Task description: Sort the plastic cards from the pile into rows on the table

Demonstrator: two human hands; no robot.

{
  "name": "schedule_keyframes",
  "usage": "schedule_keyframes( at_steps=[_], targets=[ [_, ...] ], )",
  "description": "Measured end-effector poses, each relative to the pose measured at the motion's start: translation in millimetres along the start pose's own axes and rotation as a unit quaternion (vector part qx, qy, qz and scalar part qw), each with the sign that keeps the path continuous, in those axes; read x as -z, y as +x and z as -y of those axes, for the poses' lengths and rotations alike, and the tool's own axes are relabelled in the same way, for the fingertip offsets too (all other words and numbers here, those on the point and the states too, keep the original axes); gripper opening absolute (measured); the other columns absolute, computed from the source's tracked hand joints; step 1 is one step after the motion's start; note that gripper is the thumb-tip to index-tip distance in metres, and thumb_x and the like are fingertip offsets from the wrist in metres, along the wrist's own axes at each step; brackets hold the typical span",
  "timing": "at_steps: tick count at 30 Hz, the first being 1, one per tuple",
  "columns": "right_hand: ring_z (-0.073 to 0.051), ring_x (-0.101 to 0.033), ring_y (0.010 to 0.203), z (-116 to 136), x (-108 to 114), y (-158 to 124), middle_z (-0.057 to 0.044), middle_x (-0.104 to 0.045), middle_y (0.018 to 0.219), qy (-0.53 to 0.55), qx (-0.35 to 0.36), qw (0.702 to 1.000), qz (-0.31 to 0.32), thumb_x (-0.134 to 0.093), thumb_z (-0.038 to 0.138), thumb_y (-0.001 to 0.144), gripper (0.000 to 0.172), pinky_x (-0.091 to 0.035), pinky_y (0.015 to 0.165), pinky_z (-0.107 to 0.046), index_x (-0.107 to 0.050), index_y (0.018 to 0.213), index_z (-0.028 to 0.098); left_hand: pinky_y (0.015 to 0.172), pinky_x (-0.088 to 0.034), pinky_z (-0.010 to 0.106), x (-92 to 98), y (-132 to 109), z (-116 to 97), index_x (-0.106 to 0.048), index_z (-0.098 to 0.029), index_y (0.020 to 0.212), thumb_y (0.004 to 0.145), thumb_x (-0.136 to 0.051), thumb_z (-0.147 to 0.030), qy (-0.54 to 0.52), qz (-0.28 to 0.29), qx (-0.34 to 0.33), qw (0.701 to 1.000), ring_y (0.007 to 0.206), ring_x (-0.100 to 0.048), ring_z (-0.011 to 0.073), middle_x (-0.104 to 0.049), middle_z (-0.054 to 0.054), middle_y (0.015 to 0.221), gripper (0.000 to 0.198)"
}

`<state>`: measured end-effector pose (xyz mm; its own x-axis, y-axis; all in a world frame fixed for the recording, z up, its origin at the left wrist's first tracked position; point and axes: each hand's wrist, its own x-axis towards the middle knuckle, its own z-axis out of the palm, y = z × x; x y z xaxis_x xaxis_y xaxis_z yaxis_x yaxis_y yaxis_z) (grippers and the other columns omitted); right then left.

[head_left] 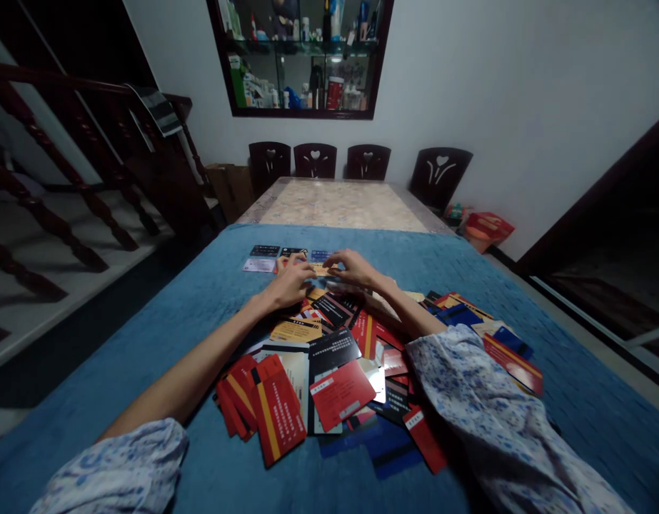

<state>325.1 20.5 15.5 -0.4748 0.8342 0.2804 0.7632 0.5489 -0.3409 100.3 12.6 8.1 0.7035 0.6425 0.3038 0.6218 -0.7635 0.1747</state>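
While I watch through the head camera, both of the person's hands work at the far edge of a heap of cards on a blue tablecloth. The left hand reaches in with bent fingers, close by a red card; I cannot tell whether its fingertips pinch anything. The right hand arches opposite, fingers curled down at an orange-yellow card that lies between the 2 hands; from my distance I can't make out whether that grip is closed on it.

That card sits in the nearer of 2 short rows, to the right of the red card and a pale lavender card. Behind them I see 2 black cards and 1 blue card, the last partly behind the right hand.

Nearer to me spreads the heap, overlapping at all angles: a gold card, a dark grey card, a plain red card and a red card with a yellow stripe. The right forearm passes above the heap's right side, and more cards lie beyond its floral sleeve.
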Motion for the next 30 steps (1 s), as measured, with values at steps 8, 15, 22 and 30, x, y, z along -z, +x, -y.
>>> schedule_keyframes(
  at_steps=[8,15,22,30],
  targets=[
    [-0.021,-0.064,0.096,21,8,-27,-0.006,-0.076,0.102,0.052,0.102,0.992,0.052,-0.06,0.01,0.084,0.023,-0.041,0.098,-0.039,-0.077,0.097,0.02,0.098,-0.024,0.058,8.3,-14,-18,-0.076,-0.02,0.089,0.083,-0.053,-0.01,-0.015,0.002,-0.005,1.0,0.121,-0.044,0.0327,-0.074,0.009,0.1,0.026],
    [-0.023,-0.055,0.113,24,2,-50,-0.005,-0.071,0.122,0.034,0.127,0.985,0.11,-0.049,-0.005,0.068,0.058,-0.04,0.101,-0.04,-0.074,0.114,0.021,0.096,-0.027,0.057,8.6,-17,-38,-0.074,-0.018,0.073,0.082,-0.051,-0.013,-0.003,0.016,-0.005,1.0,0.113,-0.047,0.0322,-0.071,0.01,0.084,0.025],
    [-0.03,-0.047,0.118,23,4,-63,-0.005,-0.065,0.134,-0.075,0.083,0.985,0.13,-0.052,0.003,0.073,0.062,-0.039,0.094,-0.045,-0.07,0.127,0.027,0.096,-0.029,0.058,7.9,-18,-55,-0.072,-0.016,0.07,0.081,-0.049,-0.014,0.017,0.045,-0.01,0.999,0.112,-0.048,0.033,-0.07,0.011,0.083,0.026],
    [-0.034,-0.044,0.118,27,11,-67,-0.011,-0.066,0.129,-0.153,0.028,0.98,0.121,-0.056,0.019,0.087,0.043,-0.037,0.09,-0.047,-0.07,0.127,0.03,0.099,-0.03,0.058,7.3,-19,-64,-0.076,-0.017,0.081,0.09,-0.054,-0.031,0.0,0.064,0.013,0.998,0.11,-0.049,0.0325,-0.071,0.011,0.093,0.027]
  ],
)
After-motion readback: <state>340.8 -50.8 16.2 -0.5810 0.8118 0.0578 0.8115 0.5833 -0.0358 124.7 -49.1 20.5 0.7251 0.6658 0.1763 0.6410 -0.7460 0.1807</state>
